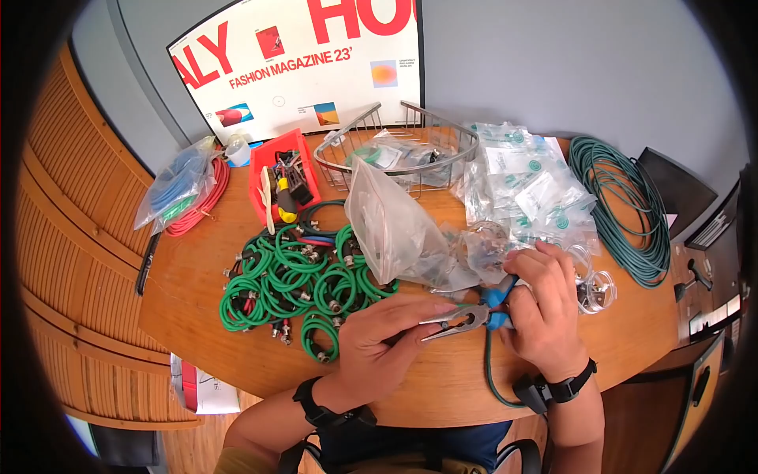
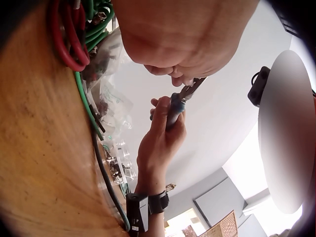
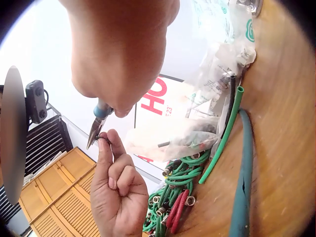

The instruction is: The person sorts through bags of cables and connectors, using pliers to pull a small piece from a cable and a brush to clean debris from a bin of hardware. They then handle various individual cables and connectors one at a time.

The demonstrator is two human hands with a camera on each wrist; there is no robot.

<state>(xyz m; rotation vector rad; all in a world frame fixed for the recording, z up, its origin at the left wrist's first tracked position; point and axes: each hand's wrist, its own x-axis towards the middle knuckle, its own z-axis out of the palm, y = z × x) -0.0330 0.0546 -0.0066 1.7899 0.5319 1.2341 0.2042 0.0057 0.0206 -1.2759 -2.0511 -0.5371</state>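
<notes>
My right hand (image 1: 549, 312) grips a pair of long-nose pliers (image 1: 467, 318) by their blue handles, with the metal nose pointing left. Facing it, my left hand (image 1: 379, 340) pinches a small dark piece (image 3: 102, 138) between thumb and index finger, right at the plier jaws. Its kind I cannot tell; the fingers cover most of it. Both hands are raised over the front of the table. A dark green cable (image 1: 491, 367) runs down below the pliers to the table's front edge. Coiled green cables (image 1: 296, 276) with metal connectors lie left of my hands.
Beyond the hands sits a clear plastic bag (image 1: 395, 229). Behind stand a red bin (image 1: 257, 178) of tools and a wire basket (image 1: 395, 171). Plastic packets (image 1: 545, 189) and a large dark green cable coil (image 1: 643, 229) lie to the right. Cut green tubing (image 3: 224, 136) lies on the table.
</notes>
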